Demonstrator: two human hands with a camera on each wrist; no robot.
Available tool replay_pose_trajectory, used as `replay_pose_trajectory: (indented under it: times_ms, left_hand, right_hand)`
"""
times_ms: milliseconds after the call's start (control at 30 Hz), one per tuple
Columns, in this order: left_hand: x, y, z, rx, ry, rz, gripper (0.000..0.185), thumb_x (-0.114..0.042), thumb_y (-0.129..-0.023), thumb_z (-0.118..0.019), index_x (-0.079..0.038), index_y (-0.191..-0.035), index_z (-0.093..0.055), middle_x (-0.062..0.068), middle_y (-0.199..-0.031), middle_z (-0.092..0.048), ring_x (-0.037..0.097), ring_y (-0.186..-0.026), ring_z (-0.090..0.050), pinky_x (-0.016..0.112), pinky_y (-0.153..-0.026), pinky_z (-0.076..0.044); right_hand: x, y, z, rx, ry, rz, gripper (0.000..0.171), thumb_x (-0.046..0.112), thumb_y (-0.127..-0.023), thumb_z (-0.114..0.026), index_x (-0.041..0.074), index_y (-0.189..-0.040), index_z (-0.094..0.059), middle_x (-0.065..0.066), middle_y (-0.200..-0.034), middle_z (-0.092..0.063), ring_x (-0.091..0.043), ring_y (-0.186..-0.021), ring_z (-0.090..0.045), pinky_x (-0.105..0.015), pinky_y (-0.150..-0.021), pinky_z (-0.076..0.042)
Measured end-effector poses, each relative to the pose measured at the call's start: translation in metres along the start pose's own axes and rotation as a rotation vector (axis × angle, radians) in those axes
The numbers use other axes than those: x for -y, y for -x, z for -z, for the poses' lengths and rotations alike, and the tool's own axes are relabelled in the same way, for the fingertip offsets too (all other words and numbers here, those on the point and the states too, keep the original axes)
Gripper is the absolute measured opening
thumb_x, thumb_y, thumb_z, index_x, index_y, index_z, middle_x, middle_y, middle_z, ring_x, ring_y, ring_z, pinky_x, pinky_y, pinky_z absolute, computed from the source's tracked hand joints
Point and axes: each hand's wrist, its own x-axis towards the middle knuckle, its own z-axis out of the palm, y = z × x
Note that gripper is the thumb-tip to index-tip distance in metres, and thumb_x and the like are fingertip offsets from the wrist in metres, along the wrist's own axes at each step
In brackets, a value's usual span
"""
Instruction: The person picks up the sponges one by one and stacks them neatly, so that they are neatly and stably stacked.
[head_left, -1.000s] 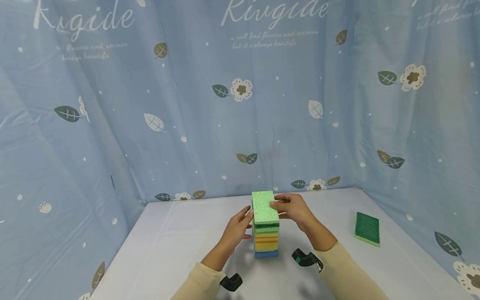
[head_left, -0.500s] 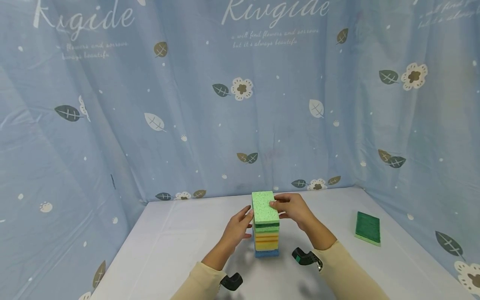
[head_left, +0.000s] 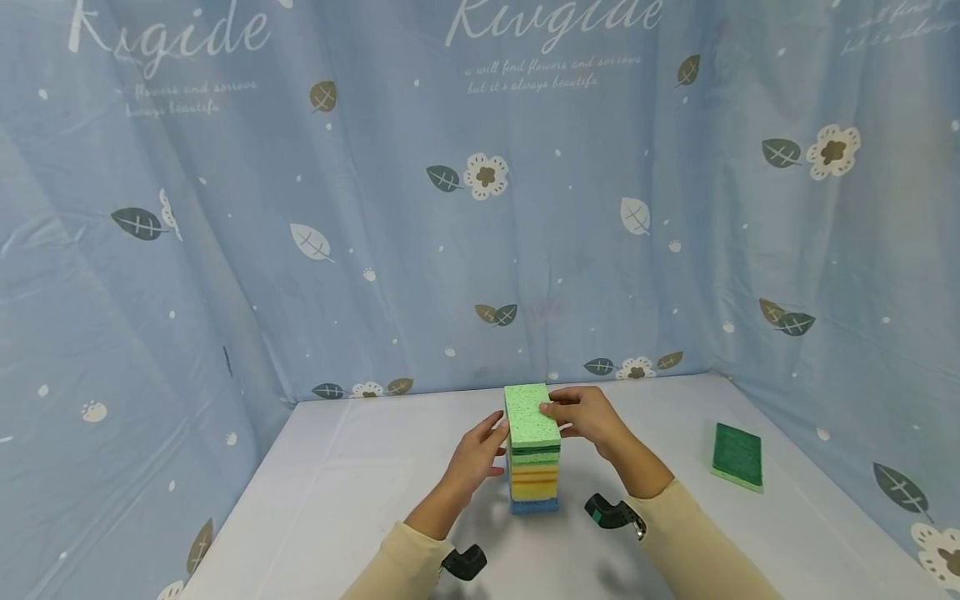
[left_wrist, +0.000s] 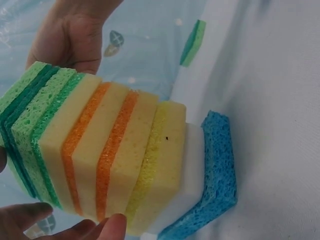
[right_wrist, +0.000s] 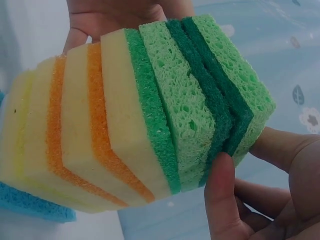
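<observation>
A tall stack of sponges (head_left: 534, 479) stands on the white table between both hands. On top is a light green sponge (head_left: 531, 415) with a dark green scouring layer underneath. Yellow sponges with orange layers (left_wrist: 105, 150) fill the middle, above a white layer (left_wrist: 192, 167) and a blue sponge (left_wrist: 220, 160) at the bottom. My left hand (head_left: 468, 457) is at the left side, fingers loosely extended along the upper layers. At the right, my right hand (head_left: 588, 418) touches the upper green sponges, its thumb over the top sponge's edge and a fingertip (right_wrist: 220, 172) against the dark green layers.
Another green sponge (head_left: 737, 454) lies alone on the right part of the table, dark green side up. A blue patterned curtain (head_left: 480, 250) hangs behind the table and along its sides. A black wrist device (head_left: 613, 512) sits under each forearm.
</observation>
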Motion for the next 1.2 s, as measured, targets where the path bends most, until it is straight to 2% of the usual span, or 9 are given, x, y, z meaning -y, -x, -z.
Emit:
replay_pose_trajectory:
  times_ms: [300,533,733,900,1200]
  left_hand:
    - [-0.0001,-0.001,-0.0004,0.002,-0.001,-0.001,0.064,-0.053,-0.098,-0.049,-0.017,-0.15,-0.04,0.015,-0.141,-0.049,0.037,-0.113,-0.055,0.045,-0.078,-0.056]
    - [-0.001,-0.0016,-0.001,-0.011,-0.008,-0.026,0.06,-0.05,-0.1,-0.047,-0.018,-0.15,-0.041,0.013,-0.137,-0.053,0.031,-0.108,-0.057,0.044,-0.079,-0.055]
    - [-0.0034,0.0007,-0.0014,-0.022,-0.032,-0.073,0.058,-0.051,-0.1,-0.045,-0.021,-0.15,-0.041,0.01,-0.139,-0.052,0.029,-0.109,-0.057,0.042,-0.079,-0.055]
    - [-0.0051,0.0021,-0.0017,-0.014,-0.033,-0.09,0.063,-0.054,-0.099,-0.046,-0.019,-0.151,-0.039,0.011,-0.137,-0.053,0.027,-0.11,-0.057,0.044,-0.079,-0.055]
    - [-0.0024,-0.0005,-0.0016,0.012,-0.029,-0.09,0.068,-0.053,-0.097,-0.052,-0.015,-0.151,-0.038,0.01,-0.13,-0.058,0.025,-0.11,-0.056,0.042,-0.08,-0.055]
  right_hand:
    - [-0.0015,-0.0016,-0.0006,-0.005,0.047,-0.019,0.049,0.031,-0.089,-0.072,-0.002,-0.124,-0.063,-0.009,-0.103,-0.068,-0.023,-0.086,-0.062,-0.04,-0.073,-0.056]
    - [-0.0027,-0.0012,0.001,0.006,0.071,-0.009,0.049,0.033,-0.089,-0.072,-0.001,-0.124,-0.063,-0.007,-0.103,-0.068,-0.023,-0.083,-0.058,-0.047,-0.078,-0.052]
    - [-0.002,-0.0012,0.0003,0.003,0.083,-0.008,0.045,0.031,-0.089,-0.072,0.001,-0.122,-0.065,-0.006,-0.101,-0.068,-0.023,-0.082,-0.058,-0.038,-0.07,-0.051]
    - [-0.002,-0.0018,-0.0005,-0.001,0.089,-0.016,0.046,0.031,-0.088,-0.073,0.0,-0.121,-0.066,-0.006,-0.099,-0.068,-0.023,-0.082,-0.058,-0.037,-0.069,-0.051]
    - [-0.0043,-0.0035,0.0,-0.005,0.094,-0.016,0.047,0.032,-0.089,-0.072,0.0,-0.123,-0.064,-0.005,-0.097,-0.067,-0.022,-0.082,-0.058,-0.046,-0.078,-0.052]
